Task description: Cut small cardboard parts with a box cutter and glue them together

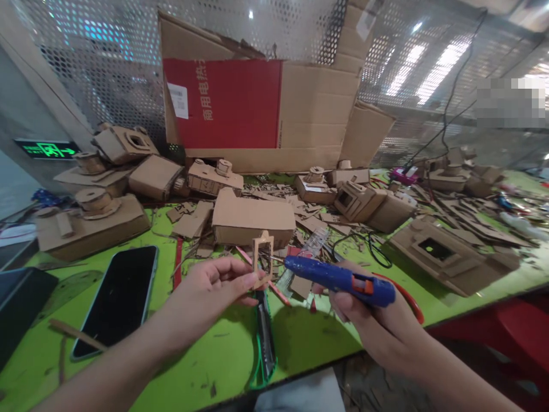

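Between the thumb and fingers of my left hand stands a small cardboard frame, upright, with a rectangular opening. My right hand is wrapped round a blue hot glue gun with an orange switch. The gun points left, its thin metal nozzle at the right side of the frame; whether it touches cannot be made out. Below the frame a green and black utility knife lies on the green table. Behind my hands sits a plain cardboard box shape.
A phone lies at the left near a cardboard strip. Cardboard camera models stand left and back, another at the right. Scraps litter the middle. A black cable curls behind the gun. A large carton leans at the back.
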### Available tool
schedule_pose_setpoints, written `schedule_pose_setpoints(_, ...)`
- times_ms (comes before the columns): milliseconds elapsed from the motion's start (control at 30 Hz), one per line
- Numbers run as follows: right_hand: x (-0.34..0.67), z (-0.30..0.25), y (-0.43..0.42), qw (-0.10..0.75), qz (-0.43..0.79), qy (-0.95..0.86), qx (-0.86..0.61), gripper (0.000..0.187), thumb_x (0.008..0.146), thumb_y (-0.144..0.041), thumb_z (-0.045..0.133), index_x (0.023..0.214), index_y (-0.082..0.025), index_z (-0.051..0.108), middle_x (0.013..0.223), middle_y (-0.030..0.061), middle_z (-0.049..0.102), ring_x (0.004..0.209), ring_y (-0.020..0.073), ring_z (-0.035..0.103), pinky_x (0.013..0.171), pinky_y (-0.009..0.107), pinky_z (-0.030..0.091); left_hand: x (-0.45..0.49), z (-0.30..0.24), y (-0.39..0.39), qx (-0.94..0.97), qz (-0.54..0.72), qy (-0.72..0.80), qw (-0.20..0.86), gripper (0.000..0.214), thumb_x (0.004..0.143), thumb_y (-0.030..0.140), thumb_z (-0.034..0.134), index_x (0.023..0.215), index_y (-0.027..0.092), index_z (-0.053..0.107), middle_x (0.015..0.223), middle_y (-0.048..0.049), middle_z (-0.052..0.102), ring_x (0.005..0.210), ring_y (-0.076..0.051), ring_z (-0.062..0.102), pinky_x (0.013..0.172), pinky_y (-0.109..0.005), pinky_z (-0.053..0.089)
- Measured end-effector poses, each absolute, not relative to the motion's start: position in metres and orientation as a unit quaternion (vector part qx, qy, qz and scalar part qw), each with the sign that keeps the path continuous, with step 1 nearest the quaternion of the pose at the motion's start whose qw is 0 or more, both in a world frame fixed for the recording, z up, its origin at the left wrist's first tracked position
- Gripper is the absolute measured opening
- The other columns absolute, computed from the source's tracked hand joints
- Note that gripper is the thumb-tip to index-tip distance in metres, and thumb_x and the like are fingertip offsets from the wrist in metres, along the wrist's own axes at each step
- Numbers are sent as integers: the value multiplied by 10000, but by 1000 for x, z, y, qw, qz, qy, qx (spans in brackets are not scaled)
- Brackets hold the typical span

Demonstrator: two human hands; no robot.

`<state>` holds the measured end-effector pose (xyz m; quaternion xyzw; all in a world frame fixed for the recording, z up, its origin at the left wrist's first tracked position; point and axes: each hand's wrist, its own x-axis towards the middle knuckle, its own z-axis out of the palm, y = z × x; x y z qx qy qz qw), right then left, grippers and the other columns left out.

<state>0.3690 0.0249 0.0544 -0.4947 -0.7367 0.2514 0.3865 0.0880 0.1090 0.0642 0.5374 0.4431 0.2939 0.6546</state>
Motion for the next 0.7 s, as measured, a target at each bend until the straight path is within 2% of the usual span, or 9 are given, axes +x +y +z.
schedule_pose_setpoints(67,366,54,27,401,260,-733,-484,243,1170,-410,517,1081,-260,686,845,-1,616,661,170,569,614,294,474,88,63,110,547,282,437,656,392,800,591,933,893,221,843,1016,-76,874,869,-195,803,819,-279,649)
schedule_pose_setpoints(233,357,58,33,416,197,-742,-487,311,1162,-452,525,953,-250,638,762,-9,582,617,179,570,572,295,465,86,58,109,559,257,425,664,387,839,598,899,978,238,863,1139,-91,881,966,-226,827,916,-318,652)
schedule_pose_setpoints(400,353,66,35,394,122,-774,-481,365,1171,-457,489,868,-264,555,739,-19,579,590,168,561,545,279,441,84,56,109,566,246,423,663,405,850,605,886,1017,236,865,1148,-97,879,969,-229,831,935,-320,641)
schedule_pose_setpoints(700,355,66,33,369,74,-792,-481,373,1173,-423,478,847,-257,553,695,-37,584,550,148,564,518,252,427,84,58,109,567,250,417,665,385,847,620,883,954,251,860,1074,-70,882,945,-217,830,910,-300,632)
